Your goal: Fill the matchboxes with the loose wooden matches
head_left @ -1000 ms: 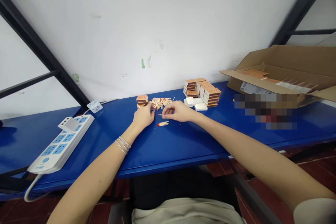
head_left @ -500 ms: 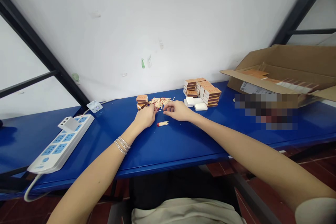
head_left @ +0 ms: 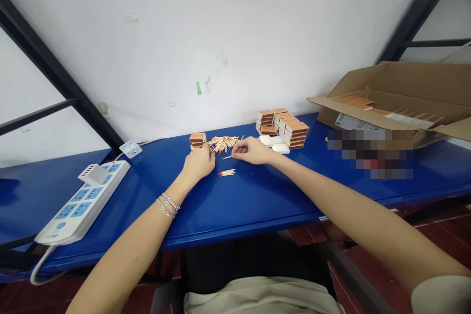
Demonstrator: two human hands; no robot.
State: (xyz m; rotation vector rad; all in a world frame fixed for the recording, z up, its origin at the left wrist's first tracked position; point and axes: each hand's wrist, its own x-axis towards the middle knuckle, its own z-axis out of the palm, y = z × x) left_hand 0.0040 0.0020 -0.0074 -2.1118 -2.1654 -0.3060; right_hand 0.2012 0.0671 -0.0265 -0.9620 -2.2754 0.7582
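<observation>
Right hand (head_left: 253, 151) pinching one match (head_left: 227, 157), left hand (head_left: 199, 162) apart, grip unclear, one match heap (head_left: 222, 143), one smaller match bunch (head_left: 227, 172)

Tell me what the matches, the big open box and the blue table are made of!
Matches: most likely wood, dull and unpainted along the sticks, which are pale, thin and straight with red tips.
Big open box: cardboard, matte; it's plain brown with folded flaps.
Blue table: maybe painted metal; its top looks smooth and shiny, but the blue surface hides what's underneath.
</observation>
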